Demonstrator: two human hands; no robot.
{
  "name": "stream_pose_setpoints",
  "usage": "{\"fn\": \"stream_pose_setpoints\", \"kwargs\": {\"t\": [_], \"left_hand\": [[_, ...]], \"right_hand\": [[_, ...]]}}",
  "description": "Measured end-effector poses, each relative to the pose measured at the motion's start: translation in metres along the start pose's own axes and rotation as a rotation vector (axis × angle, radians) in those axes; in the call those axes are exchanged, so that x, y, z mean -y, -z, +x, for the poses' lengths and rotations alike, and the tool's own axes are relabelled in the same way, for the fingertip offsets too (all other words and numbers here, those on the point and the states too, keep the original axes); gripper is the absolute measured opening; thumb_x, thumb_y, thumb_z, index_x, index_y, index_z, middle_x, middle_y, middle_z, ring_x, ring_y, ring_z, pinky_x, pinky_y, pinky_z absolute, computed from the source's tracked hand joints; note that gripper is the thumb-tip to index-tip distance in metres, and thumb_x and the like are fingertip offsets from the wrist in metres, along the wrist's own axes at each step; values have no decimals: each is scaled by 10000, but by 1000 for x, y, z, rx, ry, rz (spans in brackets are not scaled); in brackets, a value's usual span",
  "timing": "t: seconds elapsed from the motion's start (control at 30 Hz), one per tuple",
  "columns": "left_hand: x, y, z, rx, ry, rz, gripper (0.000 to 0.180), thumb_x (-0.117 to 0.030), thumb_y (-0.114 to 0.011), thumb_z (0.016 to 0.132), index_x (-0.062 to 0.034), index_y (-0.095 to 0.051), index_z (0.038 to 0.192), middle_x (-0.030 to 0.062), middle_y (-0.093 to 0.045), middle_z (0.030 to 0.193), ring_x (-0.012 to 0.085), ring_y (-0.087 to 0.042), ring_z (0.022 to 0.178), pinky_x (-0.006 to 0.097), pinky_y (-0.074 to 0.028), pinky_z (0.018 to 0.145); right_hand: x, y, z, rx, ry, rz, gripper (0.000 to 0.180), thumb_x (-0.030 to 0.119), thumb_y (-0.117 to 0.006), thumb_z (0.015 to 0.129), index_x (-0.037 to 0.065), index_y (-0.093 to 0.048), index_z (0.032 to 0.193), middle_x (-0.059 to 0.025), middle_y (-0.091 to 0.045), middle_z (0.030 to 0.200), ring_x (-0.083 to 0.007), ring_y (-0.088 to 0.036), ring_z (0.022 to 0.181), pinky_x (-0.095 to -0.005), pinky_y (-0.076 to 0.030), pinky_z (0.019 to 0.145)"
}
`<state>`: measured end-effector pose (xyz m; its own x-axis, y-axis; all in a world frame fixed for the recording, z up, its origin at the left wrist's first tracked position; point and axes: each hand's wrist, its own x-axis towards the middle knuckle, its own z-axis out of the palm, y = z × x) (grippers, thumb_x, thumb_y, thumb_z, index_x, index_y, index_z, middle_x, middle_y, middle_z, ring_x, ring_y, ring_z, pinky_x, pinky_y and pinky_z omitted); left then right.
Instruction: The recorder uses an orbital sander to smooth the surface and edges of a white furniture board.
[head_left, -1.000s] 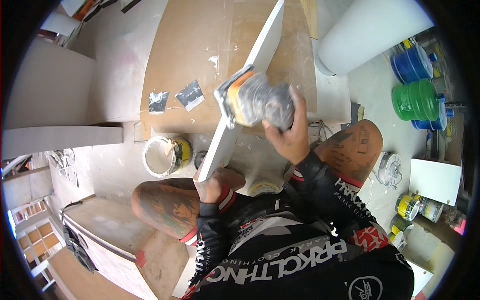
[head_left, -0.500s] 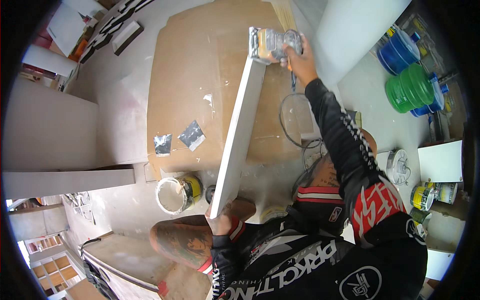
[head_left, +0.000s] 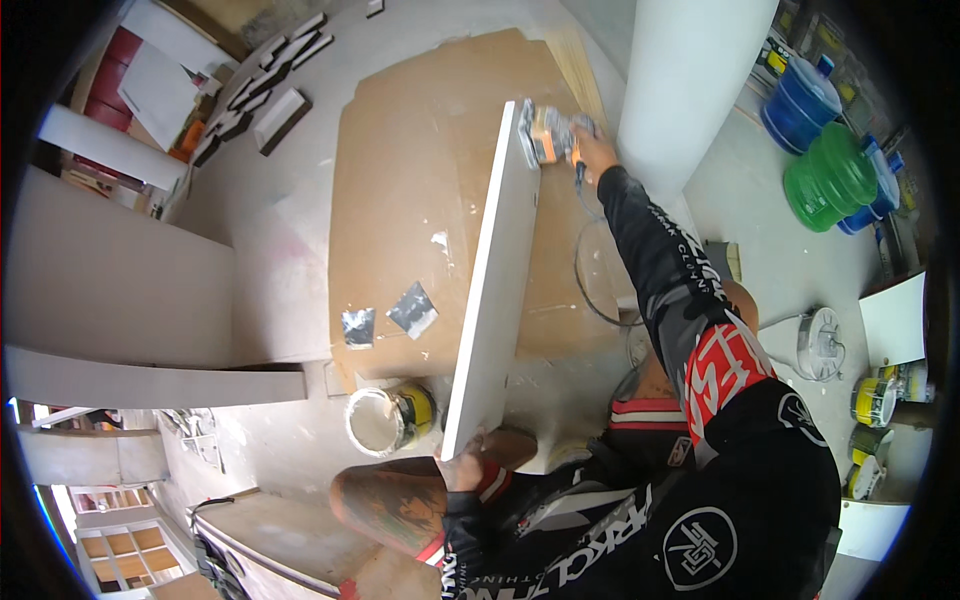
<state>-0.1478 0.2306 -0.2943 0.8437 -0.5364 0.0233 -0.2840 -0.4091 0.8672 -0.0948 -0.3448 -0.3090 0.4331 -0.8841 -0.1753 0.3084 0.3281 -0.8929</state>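
Observation:
A long white board stands on its edge, running away from me from between my knees. My left hand is closed around its near end, low by my knee; part of the fingers is hidden behind the board. At the far end my right hand grips an orange and grey electric sander. The sander's pad lies against the board's right face, close to the far top corner. From the sander a dark cord hangs and curls along the floor toward my right leg.
Brown cardboard lies under the board, with two grey sandpaper pieces on it. A white-filled bucket stands left of the near end. A white column rises at right, near blue and green water jugs. Dark-edged strips lie far left.
The sander has gone from the board's far end edge to its right face, coming nearer and lower. My left hand keeps its hold. The whole view has shifted somewhat.

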Motion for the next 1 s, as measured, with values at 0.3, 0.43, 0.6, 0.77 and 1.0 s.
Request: {"fn": "stream_pose_setpoints", "kwargs": {"t": [0.3, 0.43, 0.6, 0.77, 1.0], "left_hand": [[-1, 5, -3, -21, 239, -127, 158, -89, -691, 879, 34, -747, 959, 132, -763, 848, 212, -729, 741, 351, -555, 674], [-9, 1, -2, 13, 300, -155, 192, -108, -688, 886, 31, -748, 1004, 150, -769, 899, 239, -743, 785, 365, -567, 721], [-22, 1, 6, 80, 182, 49, 206, -119, -667, 909, 24, -742, 1038, 147, -771, 932, 249, -746, 824, 367, -567, 742], [-11, 8, 1, 28, 189, 7, 199, -108, -661, 918, 25, -738, 1045, 167, -764, 958, 266, -743, 850, 379, -565, 756], [-29, 19, -1, -24, 217, 40, 188, -53, -680, 872, 59, -706, 1020, 122, -737, 923, 227, -682, 823, 358, -545, 771]], "right_hand": [[-74, 13, 0, -137, -157, -38, 736, 267, -729, 887, 96, -384, 1515, -130, -608, 1206, -229, -642, 945, -367, -563, 638], [-72, 35, 30, 21, -110, -25, 830, 305, -746, 871, 91, -330, 1557, -153, -595, 1267, -246, -639, 1028, -383, -570, 697], [-29, 3, 38, -18, 135, -166, 739, 287, -696, 943, 102, -329, 1558, -81, -633, 1095, -147, -611, 763, -300, -519, 608], [32, -46, -2, 208, 110, -160, 802, 274, -725, 916, 86, -303, 1572, -79, -640, 1019, -141, -594, 723, -307, -510, 595], [-32, -38, -2, 132, -82, -115, 848, 290, -718, 898, 52, -282, 1585, -134, -660, 1087, -216, -670, 839, -340, -555, 681]]}}
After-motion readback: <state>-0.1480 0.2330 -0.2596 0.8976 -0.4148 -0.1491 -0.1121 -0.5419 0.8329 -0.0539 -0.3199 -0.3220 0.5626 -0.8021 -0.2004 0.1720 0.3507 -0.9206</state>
